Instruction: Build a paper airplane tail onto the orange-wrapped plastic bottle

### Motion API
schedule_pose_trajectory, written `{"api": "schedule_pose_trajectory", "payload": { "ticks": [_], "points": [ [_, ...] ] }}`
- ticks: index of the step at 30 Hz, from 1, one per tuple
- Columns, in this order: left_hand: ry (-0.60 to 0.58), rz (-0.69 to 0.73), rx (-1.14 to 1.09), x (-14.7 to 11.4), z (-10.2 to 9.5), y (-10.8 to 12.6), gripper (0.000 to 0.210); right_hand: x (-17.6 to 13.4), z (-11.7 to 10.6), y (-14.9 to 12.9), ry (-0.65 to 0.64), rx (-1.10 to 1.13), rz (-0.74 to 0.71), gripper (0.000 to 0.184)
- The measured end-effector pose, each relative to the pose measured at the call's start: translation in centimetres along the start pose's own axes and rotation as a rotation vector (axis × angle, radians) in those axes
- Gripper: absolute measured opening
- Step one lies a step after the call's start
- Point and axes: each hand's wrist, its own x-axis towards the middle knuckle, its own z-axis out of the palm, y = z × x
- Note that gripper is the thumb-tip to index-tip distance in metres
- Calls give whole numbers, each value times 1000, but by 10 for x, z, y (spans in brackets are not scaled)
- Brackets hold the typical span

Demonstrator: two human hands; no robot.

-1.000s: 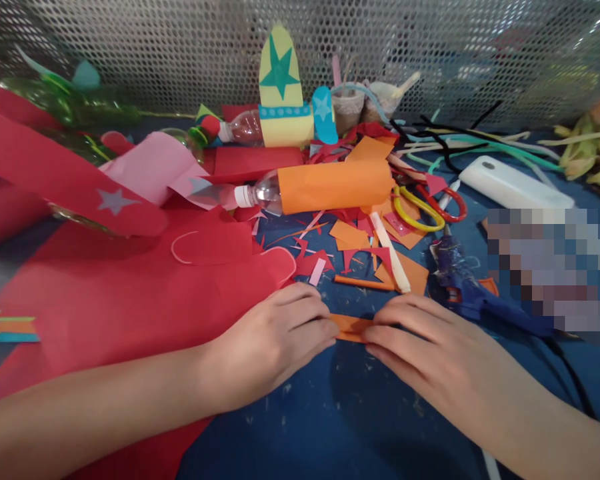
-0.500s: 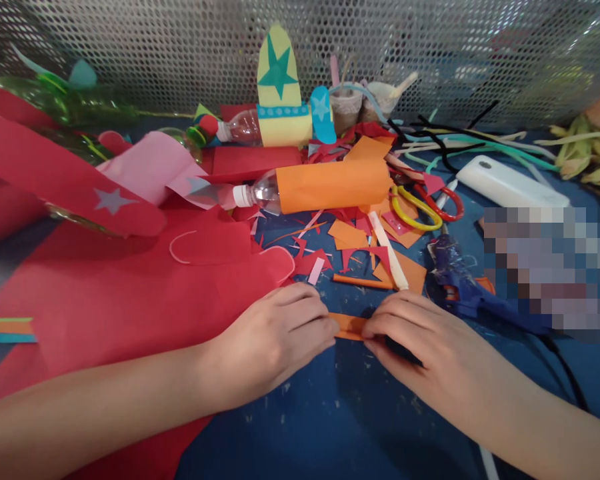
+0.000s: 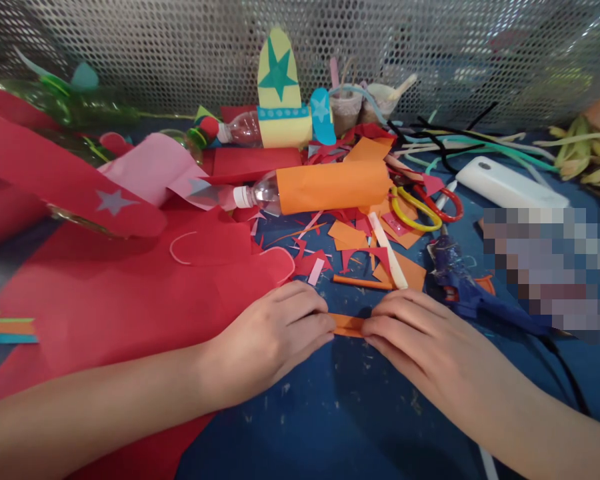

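Note:
Between my hands lies a narrow strip of orange paper (image 3: 349, 325) with a fold along its length. My left hand (image 3: 275, 340) grips its left end, fingers pressed together. On the other end, the fingertips of my right hand (image 3: 425, 340) are closed; the strip's ends are hidden under the fingers. Just beyond them lies a thin orange paper roll (image 3: 363, 282). Farther back a plastic bottle wrapped in orange paper (image 3: 333, 187) lies on its side. Large red paper (image 3: 130, 300) spreads beneath my left forearm.
A blue glue gun (image 3: 473, 293) with a black cord and scissors (image 3: 417, 208) with yellow and red handles lie to the right. Paper scraps (image 3: 350, 235) litter the middle. A white device (image 3: 510, 183) and a bottle in yellow paper (image 3: 285, 127) stand farther back, before a perforated metal panel (image 3: 180, 60).
Both hands stay on the orange strip. The fingers of my right hand have drawn closer together, and the visible strip looks slightly narrower.

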Motion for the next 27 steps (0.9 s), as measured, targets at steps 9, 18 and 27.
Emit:
{"api": "schedule_pose_trajectory", "payload": {
  "ticks": [9, 18, 27],
  "points": [
    [26, 83, 16, -2, 1, -3, 17, 2, 1, 1, 8, -11, -1, 31],
    [11, 34, 4, -3, 1, -2, 16, 0, -2, 5, -10, -9, -33, 21],
    [16, 12, 14, -3, 0, -3, 20, -3, 2, 6, 19, -109, -104, 27]
  ]
}}
